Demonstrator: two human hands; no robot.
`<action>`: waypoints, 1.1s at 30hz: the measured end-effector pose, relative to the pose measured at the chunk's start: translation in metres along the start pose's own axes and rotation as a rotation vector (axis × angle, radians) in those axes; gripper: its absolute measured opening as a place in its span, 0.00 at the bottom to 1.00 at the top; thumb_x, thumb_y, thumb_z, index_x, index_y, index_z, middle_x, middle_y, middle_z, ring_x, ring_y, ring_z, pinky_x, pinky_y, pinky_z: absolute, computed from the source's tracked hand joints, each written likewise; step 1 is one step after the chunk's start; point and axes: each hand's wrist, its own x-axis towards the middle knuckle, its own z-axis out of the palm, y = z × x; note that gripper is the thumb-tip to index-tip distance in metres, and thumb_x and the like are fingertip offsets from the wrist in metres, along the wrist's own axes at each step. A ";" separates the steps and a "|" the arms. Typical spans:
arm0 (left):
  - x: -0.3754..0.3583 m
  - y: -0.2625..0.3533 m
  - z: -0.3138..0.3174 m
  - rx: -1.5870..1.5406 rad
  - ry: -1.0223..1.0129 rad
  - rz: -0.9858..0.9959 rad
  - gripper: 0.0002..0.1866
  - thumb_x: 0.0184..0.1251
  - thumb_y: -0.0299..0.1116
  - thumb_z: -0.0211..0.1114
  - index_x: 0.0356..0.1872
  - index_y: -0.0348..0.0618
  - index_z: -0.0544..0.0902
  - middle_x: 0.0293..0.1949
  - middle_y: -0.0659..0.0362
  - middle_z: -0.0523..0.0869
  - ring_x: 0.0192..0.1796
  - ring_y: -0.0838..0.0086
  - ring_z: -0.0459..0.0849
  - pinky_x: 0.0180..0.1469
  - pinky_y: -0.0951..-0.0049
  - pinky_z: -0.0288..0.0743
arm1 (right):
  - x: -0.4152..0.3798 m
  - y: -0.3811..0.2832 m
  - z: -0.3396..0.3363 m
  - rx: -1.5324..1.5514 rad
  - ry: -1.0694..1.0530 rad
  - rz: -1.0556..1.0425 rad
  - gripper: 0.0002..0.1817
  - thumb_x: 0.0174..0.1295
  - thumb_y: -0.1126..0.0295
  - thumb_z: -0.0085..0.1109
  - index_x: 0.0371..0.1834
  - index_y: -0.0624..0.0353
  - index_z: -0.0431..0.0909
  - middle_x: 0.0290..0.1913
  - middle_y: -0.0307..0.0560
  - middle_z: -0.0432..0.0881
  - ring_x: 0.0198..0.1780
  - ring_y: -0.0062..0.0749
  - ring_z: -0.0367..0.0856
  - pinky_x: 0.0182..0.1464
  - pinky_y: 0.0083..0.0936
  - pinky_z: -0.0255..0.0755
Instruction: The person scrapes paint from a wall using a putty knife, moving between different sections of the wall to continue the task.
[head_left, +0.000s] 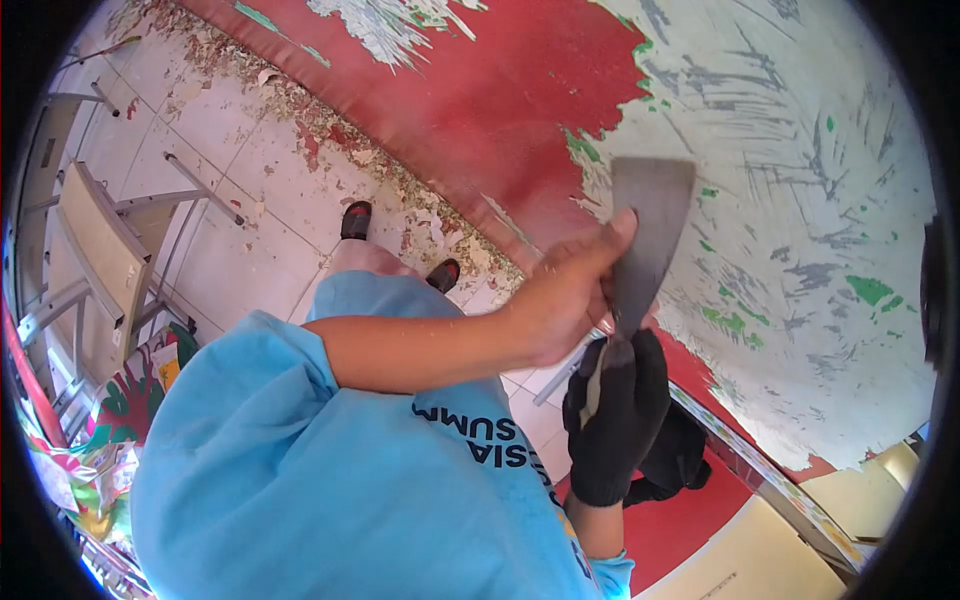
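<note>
A wide metal scraper (650,220) is held up in front of the partly scraped wall (790,200). My left hand (570,295) is bare; its thumb presses on the blade's left edge, and its other fingers are partly hidden behind the blade. Lower down, my right hand (615,420) wears a black glove and is wrapped round the scraper's handle, which shows in part. The wall has smooth red paint (500,110) on the left and rough whitish areas with grey streaks and green patches on the right.
Paint flakes (370,160) lie on the tiled floor (240,270) along the wall's foot. My sandalled feet (356,220) stand near them. Folding chairs (100,240) and colourful paper decorations (125,410) are at the left. A black item (680,455) shows beyond my right hand.
</note>
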 end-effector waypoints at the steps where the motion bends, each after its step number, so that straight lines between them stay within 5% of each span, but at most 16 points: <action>1: 0.003 0.002 -0.003 -0.004 -0.002 -0.004 0.21 0.67 0.53 0.52 0.38 0.42 0.75 0.28 0.61 0.78 0.30 0.75 0.78 0.37 0.74 0.75 | 0.002 0.003 -0.001 -0.141 -0.034 -0.108 0.12 0.63 0.67 0.50 0.46 0.61 0.72 0.31 0.40 0.74 0.27 0.17 0.72 0.23 0.13 0.65; 2: 0.007 0.003 -0.007 0.031 0.040 0.031 0.21 0.66 0.54 0.51 0.39 0.44 0.74 0.26 0.60 0.78 0.28 0.73 0.79 0.33 0.73 0.74 | 0.006 -0.001 0.011 0.150 0.023 0.010 0.13 0.63 0.65 0.49 0.47 0.59 0.72 0.28 0.35 0.74 0.24 0.10 0.70 0.20 0.08 0.61; 6: 0.001 -0.006 -0.008 0.058 0.060 0.041 0.22 0.66 0.55 0.50 0.37 0.44 0.73 0.25 0.59 0.78 0.26 0.71 0.80 0.31 0.72 0.74 | -0.001 -0.001 0.015 0.230 0.120 0.076 0.11 0.65 0.68 0.47 0.43 0.64 0.71 0.24 0.34 0.70 0.20 0.10 0.65 0.19 0.10 0.57; 8: 0.005 -0.004 -0.003 0.055 0.071 0.053 0.22 0.67 0.55 0.50 0.38 0.44 0.73 0.24 0.60 0.77 0.25 0.71 0.79 0.30 0.72 0.73 | 0.000 0.001 0.002 0.100 -0.034 0.045 0.12 0.64 0.64 0.48 0.45 0.59 0.72 0.25 0.34 0.72 0.19 0.11 0.67 0.17 0.08 0.58; 15: 0.007 0.006 -0.015 0.031 -0.099 0.071 0.23 0.66 0.53 0.53 0.44 0.41 0.73 0.31 0.59 0.80 0.32 0.75 0.80 0.37 0.72 0.76 | 0.003 0.011 0.013 0.042 0.022 -0.137 0.10 0.65 0.64 0.47 0.39 0.59 0.70 0.24 0.34 0.71 0.17 0.11 0.64 0.15 0.09 0.55; 18: 0.011 0.012 -0.006 0.106 0.072 0.103 0.23 0.66 0.56 0.49 0.37 0.44 0.73 0.23 0.59 0.78 0.25 0.72 0.79 0.31 0.73 0.73 | 0.017 0.014 0.013 0.089 -0.005 -0.068 0.11 0.65 0.64 0.47 0.41 0.60 0.70 0.24 0.34 0.71 0.16 0.12 0.64 0.15 0.09 0.55; 29: 0.008 0.001 -0.011 0.089 0.099 0.140 0.20 0.68 0.53 0.49 0.38 0.45 0.72 0.25 0.59 0.77 0.26 0.72 0.78 0.31 0.72 0.72 | 0.016 0.021 0.016 0.174 -0.012 -0.045 0.11 0.65 0.63 0.48 0.41 0.59 0.71 0.21 0.35 0.70 0.14 0.12 0.64 0.13 0.10 0.55; 33: 0.016 0.007 -0.016 0.160 0.055 0.111 0.21 0.68 0.54 0.48 0.36 0.44 0.73 0.24 0.58 0.77 0.26 0.72 0.78 0.31 0.73 0.71 | 0.024 0.016 0.009 0.114 -0.062 0.001 0.10 0.64 0.67 0.48 0.40 0.63 0.73 0.24 0.35 0.71 0.20 0.11 0.65 0.20 0.11 0.59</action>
